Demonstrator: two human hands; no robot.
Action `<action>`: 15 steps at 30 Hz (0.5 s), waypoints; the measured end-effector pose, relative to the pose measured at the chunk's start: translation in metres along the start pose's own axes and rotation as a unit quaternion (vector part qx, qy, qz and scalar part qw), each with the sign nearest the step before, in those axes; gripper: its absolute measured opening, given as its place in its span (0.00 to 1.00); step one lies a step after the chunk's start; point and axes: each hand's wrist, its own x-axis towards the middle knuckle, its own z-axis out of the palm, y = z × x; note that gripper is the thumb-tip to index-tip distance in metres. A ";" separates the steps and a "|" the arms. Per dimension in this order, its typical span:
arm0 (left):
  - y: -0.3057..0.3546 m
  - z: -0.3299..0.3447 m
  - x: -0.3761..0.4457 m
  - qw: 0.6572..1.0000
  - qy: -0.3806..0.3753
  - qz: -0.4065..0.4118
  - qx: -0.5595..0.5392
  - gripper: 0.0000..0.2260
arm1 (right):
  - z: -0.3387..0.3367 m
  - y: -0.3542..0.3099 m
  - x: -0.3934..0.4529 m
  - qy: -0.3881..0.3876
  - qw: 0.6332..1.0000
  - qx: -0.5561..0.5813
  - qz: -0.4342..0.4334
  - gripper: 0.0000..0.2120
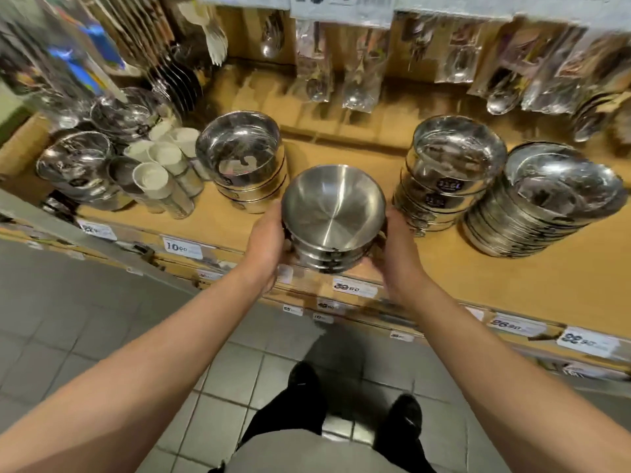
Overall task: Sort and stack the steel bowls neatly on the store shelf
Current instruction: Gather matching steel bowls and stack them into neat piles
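Note:
A short stack of brushed steel bowls point(333, 213) is held between both hands at the front edge of the wooden shelf point(478, 274). My left hand point(268, 244) grips its left side and my right hand point(396, 250) grips its right side, fingers curled under the lowest bowl. Behind and to the left stands a stack of shiny steel bowls point(244, 155). To the right stands a taller labelled bowl stack point(450, 169), and beyond it a leaning pile of flat steel plates point(546, 203).
White cups point(160, 165) and more steel bowls point(82, 165) crowd the shelf's left end. Packaged spoons point(355, 63) hang along the back wall. Price tags point(355, 287) line the shelf front. Grey floor tiles and my shoes lie below.

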 end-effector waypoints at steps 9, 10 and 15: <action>0.007 0.001 0.047 0.998 -0.059 -0.026 -0.020 0.14 | 0.010 0.020 0.035 0.094 0.987 0.133 0.017 0.15; 0.009 0.002 0.049 0.998 -0.057 -0.028 -0.031 0.13 | 0.011 0.019 0.036 0.099 0.986 0.135 0.013 0.15; 0.018 0.012 0.055 0.993 -0.059 -0.041 -0.089 0.10 | 0.021 0.009 0.034 0.137 0.982 0.128 0.005 0.18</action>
